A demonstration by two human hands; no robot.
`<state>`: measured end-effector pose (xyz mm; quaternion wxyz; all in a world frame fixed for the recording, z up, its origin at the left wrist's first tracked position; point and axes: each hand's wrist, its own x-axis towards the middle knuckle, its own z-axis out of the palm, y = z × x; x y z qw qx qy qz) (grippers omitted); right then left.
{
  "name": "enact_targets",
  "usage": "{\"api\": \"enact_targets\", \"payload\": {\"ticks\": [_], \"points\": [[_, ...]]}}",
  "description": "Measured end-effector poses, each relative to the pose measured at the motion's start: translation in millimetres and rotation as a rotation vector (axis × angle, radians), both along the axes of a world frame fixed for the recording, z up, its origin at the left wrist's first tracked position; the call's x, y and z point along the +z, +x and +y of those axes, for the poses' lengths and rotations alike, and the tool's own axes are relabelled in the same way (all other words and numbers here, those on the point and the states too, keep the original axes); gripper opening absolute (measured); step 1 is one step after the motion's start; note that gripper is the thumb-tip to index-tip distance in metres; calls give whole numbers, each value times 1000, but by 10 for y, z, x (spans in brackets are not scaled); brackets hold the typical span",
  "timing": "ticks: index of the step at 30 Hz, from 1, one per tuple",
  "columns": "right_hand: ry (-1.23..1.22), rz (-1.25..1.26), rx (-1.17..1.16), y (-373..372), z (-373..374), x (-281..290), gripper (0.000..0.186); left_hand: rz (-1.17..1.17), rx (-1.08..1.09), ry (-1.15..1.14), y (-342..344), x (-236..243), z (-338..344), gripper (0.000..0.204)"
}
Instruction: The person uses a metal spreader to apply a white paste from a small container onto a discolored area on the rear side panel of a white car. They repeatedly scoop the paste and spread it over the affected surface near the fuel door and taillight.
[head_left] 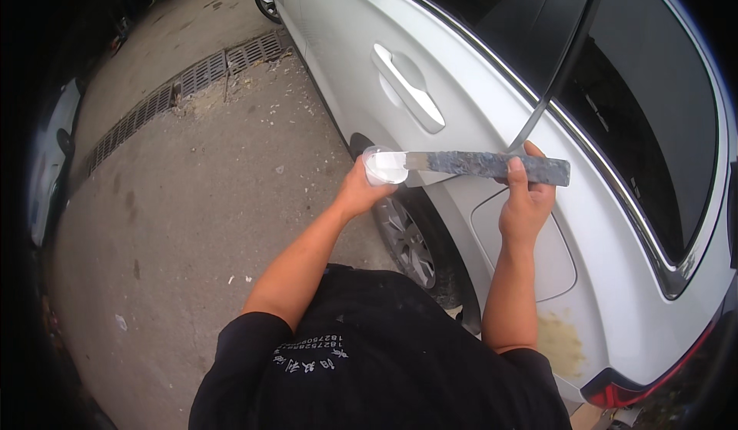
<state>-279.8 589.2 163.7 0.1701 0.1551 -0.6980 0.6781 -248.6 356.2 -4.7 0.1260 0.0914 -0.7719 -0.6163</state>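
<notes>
My left hand [358, 192] is closed around a small clear plastic cup [372, 173] with white, paste-like material in it. In my right hand [527, 193] is a long flat stirring stick [477, 164], pinched near its far right end with the thumb on top. The stick lies almost level, its grey-blue surface crusted with old residue. Its left end is coated white and reaches into the mouth of the cup. Both hands are in front of the side of a white car [477, 84]. How deep the stick's tip sits cannot be made out.
Close by are the car's door handle [411, 96], rear wheel [407, 242] and fuel flap [526, 245]. A yellowish patch [561, 345] marks the rear panel above a red tail light [653, 380]. Drain grates [204, 73] cross the concrete floor. Another car [60, 142] stands at the far left.
</notes>
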Motion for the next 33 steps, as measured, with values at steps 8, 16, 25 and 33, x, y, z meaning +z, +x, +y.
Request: {"api": "enact_targets", "payload": {"ticks": [8, 16, 25, 33], "points": [[-27, 1, 5, 45, 50, -4, 41, 18, -17, -10, 62, 57, -8, 80], [-106, -22, 17, 77, 184, -76, 42, 18, -33, -16, 150, 67, -22, 82], [-201, -42, 8, 210, 343, -84, 43, 71, -93, -79, 208, 38, -56, 80], [-53, 39, -83, 565, 246, 126, 42, 126, -338, -198, 131, 174, -122, 83]]}}
